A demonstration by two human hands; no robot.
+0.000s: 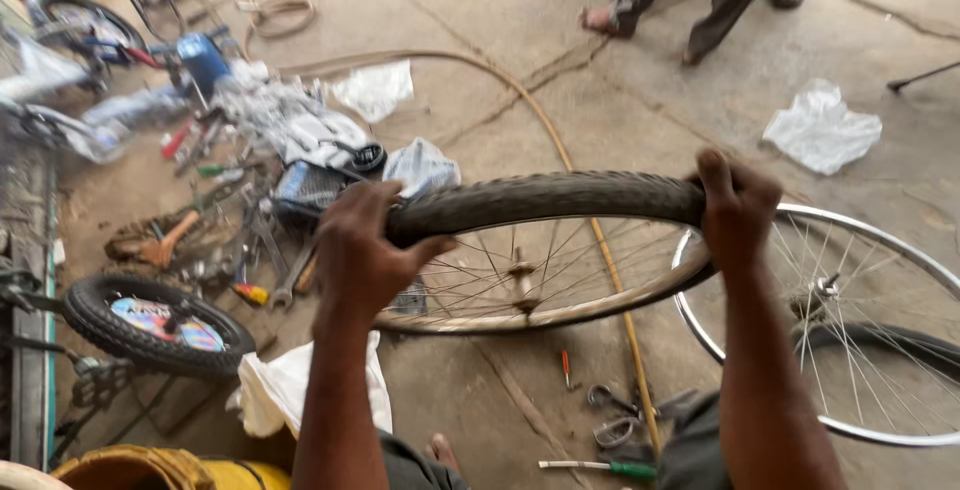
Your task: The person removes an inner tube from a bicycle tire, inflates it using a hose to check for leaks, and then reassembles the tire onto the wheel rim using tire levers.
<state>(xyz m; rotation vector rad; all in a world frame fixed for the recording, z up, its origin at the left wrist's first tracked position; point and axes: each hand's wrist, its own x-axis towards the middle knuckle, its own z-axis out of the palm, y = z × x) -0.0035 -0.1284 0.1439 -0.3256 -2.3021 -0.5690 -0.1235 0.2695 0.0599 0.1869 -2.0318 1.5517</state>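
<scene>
My left hand (pixel 360 250) and right hand (pixel 738 208) are bare: no gloves, rings, watch or bands. Both forearms are uncovered as far as the bottom edge of the frame, with no sleeve in sight. Below them I wear dark grey-green trousers (pixel 690 450), the cloth showing at each knee beside my arms. One foot (pixel 440 450) shows between my knees, its toes uncovered; whether it has a sandal on I cannot tell from this angle.
</scene>
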